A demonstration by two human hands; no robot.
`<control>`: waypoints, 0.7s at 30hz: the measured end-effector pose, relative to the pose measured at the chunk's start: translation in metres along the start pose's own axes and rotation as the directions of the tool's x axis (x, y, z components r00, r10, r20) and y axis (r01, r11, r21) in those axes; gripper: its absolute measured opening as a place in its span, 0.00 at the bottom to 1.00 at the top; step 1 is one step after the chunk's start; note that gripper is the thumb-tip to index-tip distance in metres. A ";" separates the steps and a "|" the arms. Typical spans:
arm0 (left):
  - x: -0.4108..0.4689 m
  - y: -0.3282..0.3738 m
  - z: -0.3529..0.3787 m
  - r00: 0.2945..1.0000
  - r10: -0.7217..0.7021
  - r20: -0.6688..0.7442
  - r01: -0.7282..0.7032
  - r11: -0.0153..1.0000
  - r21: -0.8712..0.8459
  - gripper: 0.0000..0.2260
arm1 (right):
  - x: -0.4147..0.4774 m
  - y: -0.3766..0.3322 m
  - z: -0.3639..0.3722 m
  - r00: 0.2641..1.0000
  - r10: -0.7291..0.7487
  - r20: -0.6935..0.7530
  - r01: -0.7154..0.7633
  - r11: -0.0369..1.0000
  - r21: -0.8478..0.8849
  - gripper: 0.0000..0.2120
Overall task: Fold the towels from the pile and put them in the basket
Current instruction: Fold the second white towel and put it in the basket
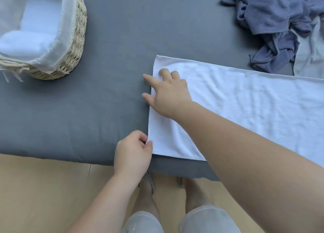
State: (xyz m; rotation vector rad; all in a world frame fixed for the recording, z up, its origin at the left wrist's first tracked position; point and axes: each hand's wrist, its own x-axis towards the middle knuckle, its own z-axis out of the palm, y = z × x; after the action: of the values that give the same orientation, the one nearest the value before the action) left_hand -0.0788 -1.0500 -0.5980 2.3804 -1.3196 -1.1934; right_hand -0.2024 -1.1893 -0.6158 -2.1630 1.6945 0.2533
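A white towel (245, 99) lies flat as a long strip across the grey bed surface, running off the right edge of the view. My right hand (168, 94) rests on its left end with fingers spread, pressing near the far left corner. My left hand (133, 150) pinches the near left corner of the towel at the bed's front edge. The pile of blue-grey and pale towels (280, 22) is heaped at the far right. The woven basket (77, 45) with a white cloth liner stands at the far left, with folded white towels inside.
The grey bed cover (87, 109) spreads between basket and towel. Its front edge drops to a light wooden floor (43, 197). The person's feet and pale shorts show below, close to the bed.
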 end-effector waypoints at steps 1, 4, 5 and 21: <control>0.002 -0.003 0.000 1.000 -0.005 -0.002 0.005 1.000 0.018 0.07 | 0.001 -0.003 0.000 1.000 0.010 0.001 -0.010 0.999 -0.039 0.28; 0.003 -0.009 -0.001 0.999 0.014 -0.029 -0.013 0.999 0.037 0.07 | 0.006 -0.012 0.004 1.000 0.028 -0.003 -0.028 0.991 -0.132 0.32; 0.003 -0.010 -0.001 0.999 0.026 -0.045 -0.025 0.999 0.031 0.07 | 0.008 -0.015 0.006 0.999 0.038 0.002 -0.037 0.991 -0.127 0.35; -0.014 0.001 0.002 0.979 0.204 -0.007 -0.202 0.965 -0.165 0.10 | -0.003 0.005 -0.024 0.975 0.208 -0.077 -0.076 0.642 0.763 0.27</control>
State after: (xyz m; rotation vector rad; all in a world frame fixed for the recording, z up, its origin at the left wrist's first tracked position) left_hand -0.0848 -1.0401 -0.5908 2.0722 -1.3722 -1.2054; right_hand -0.2098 -1.1968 -0.5934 -1.4307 1.6349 -0.5357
